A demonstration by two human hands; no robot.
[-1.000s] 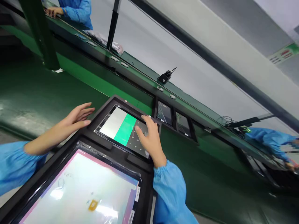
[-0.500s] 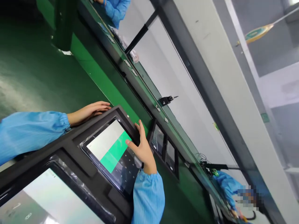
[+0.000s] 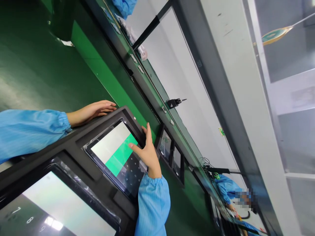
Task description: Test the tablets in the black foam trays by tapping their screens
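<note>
A black tray (image 3: 81, 141) with moulded recesses holds two touchscreen devices. The farther tablet (image 3: 108, 147) shows a white area, a green band and a dark number keypad. The nearer tablet (image 3: 73, 200) is cut off by the lower edge of the view; its screen is white above grey, with large digits. My left hand (image 3: 92, 112) lies with fingers stretched along the tray's far left rim. My right hand (image 3: 147, 152) is at the opposite side, fingers spread, thumb over the green band. Whether that thumb touches the glass I cannot tell. Both sleeves are blue.
Another black tray (image 3: 161, 159) with two screens stands beyond, against a long green bench (image 3: 147, 78). On the bench sits a small black device (image 3: 174, 103) with a pointed tip. A person in blue (image 3: 225, 186) is farther along it. Green floor (image 3: 49, 75) lies at left.
The camera view has shifted slightly, so the bench and tray appear a little displaced. My right thumb has moved slightly left over the green band. My left hand stays on the rim.
</note>
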